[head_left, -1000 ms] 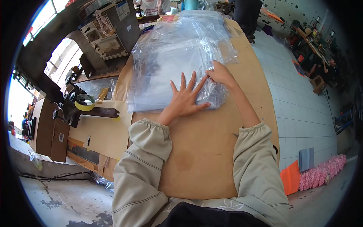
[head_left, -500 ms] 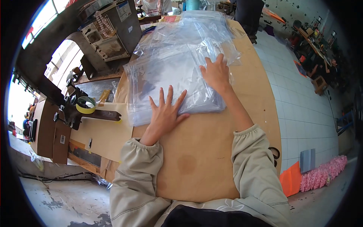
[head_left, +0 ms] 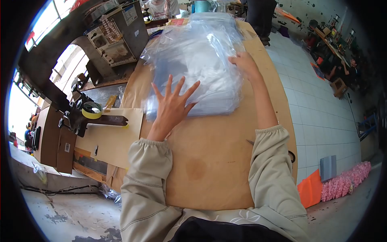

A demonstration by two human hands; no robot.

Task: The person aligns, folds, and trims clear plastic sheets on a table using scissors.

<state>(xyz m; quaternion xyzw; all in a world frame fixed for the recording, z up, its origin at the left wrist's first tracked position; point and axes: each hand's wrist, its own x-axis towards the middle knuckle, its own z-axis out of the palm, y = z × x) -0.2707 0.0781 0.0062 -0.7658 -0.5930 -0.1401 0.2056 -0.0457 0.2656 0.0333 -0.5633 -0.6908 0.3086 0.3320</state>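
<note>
A stack of clear plastic sheets or bags (head_left: 201, 76) lies on the brown table. My left hand (head_left: 171, 101) rests with spread fingers on the stack's near left part. At the right edge of the plastic is my right hand (head_left: 244, 64), fingers curled in and pinched on the sheet's edge. More clear plastic (head_left: 213, 20) lies at the table's far end. Scissors (head_left: 291, 156) are partly hidden under my right sleeve, with the tip showing on its left side.
A dark metal machine (head_left: 115, 40) stands at the left, with a yellow tape roll (head_left: 92, 110) on its arm. The brown-covered table (head_left: 213, 161) has its right edge beside a tiled floor. People are at the far end and far right. Pink material (head_left: 346, 181) lies lower right.
My right hand has gone from open fingers to a pinch at the plastic's right edge. My left hand has shifted slightly up, and the top sheet lies differently.
</note>
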